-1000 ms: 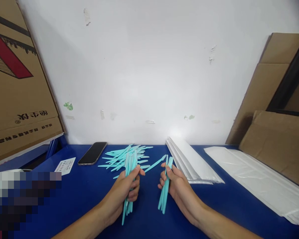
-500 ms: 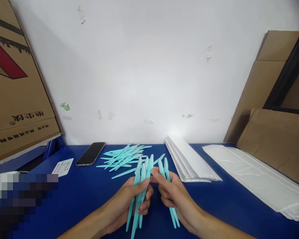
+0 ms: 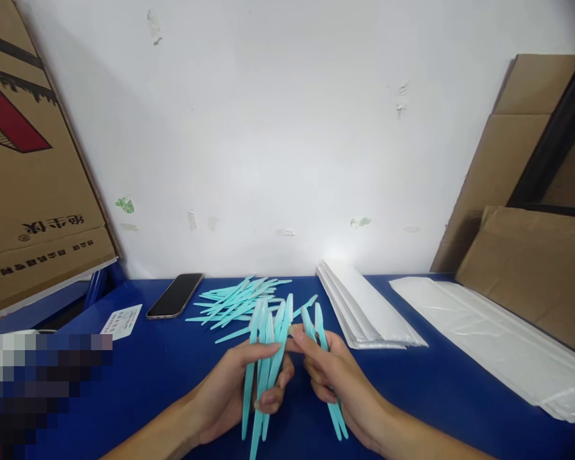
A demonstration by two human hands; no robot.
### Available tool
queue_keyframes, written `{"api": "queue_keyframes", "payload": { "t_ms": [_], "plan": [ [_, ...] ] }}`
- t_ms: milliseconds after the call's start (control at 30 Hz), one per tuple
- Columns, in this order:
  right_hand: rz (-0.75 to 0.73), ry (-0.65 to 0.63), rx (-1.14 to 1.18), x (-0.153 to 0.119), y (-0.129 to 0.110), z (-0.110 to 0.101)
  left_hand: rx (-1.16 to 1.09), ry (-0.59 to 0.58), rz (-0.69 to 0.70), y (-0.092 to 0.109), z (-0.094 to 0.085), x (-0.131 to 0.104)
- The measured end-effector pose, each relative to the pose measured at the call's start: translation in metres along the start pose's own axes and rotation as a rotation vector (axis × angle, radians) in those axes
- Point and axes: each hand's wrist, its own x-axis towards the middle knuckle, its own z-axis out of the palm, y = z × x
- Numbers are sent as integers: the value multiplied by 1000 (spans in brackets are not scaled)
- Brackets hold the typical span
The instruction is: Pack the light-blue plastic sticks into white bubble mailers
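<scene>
Several slim turquoise sticks [image 3: 264,364] are fanned out in my left hand [image 3: 234,380], its thumb across their middle and its fingers curled behind them. My right hand [image 3: 338,377] is closed round a smaller group of turquoise sticks [image 3: 333,409], which spread apart at the top. The right thumb and forefinger reach over to the rightmost stick of the left bunch. Behind the hands, a loose pile of the same sticks [image 3: 239,300] lies on the blue table [image 3: 172,383].
A phone [image 3: 175,296] and a white card [image 3: 121,321] lie left of the pile. To the right are stacked white sleeves [image 3: 368,306] and flat clear plastic bags [image 3: 498,345]. Cardboard boxes [image 3: 38,179] stand at left, more cardboard [image 3: 531,275] at right. A white wall [image 3: 278,140] rises behind.
The sticks in my left hand have fanned wider, with their left ones shifted left. The left thumb lies flatter over them. My right hand has barely moved.
</scene>
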Motion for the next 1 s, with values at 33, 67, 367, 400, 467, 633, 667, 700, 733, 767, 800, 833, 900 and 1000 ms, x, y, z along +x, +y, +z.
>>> {"api": "queue_keyframes", "payload": {
  "t_ms": [33,67,367,400,467,633,667,700,733,767,800,833,900,1000],
  "plan": [
    [-3,-6,-2,0,0,0,8,-2,-10,0,0,0],
    [-5,-14,-3,0,0,0,16,-1,-16,0,0,0],
    [1,-3,-7,1,1,-1,53,16,17,-2,0,2],
    [0,0,-7,1,2,-2,50,16,26,-3,0,3],
    [-8,2,-9,1,2,-1,49,12,34,-4,-1,3],
    [-32,-9,-20,2,1,0,42,15,24,-4,-1,2],
    [-29,-9,-21,2,1,1,37,16,23,-4,-1,2],
    [-28,-7,-21,2,1,1,34,15,22,-3,-1,2],
    [-27,-4,-22,2,1,1,34,12,18,-3,-1,2],
    [-27,-4,-22,2,1,1,36,9,14,-3,-1,2],
    [-28,-5,-22,2,1,1,38,8,11,-3,-1,2],
    [-29,-6,-20,1,2,0,35,9,10,-4,-1,2],
    [-34,-4,-19,1,3,0,22,13,18,-4,-1,2],
    [-37,-6,-26,2,4,0,29,4,18,-6,-3,3]
  ]
}}
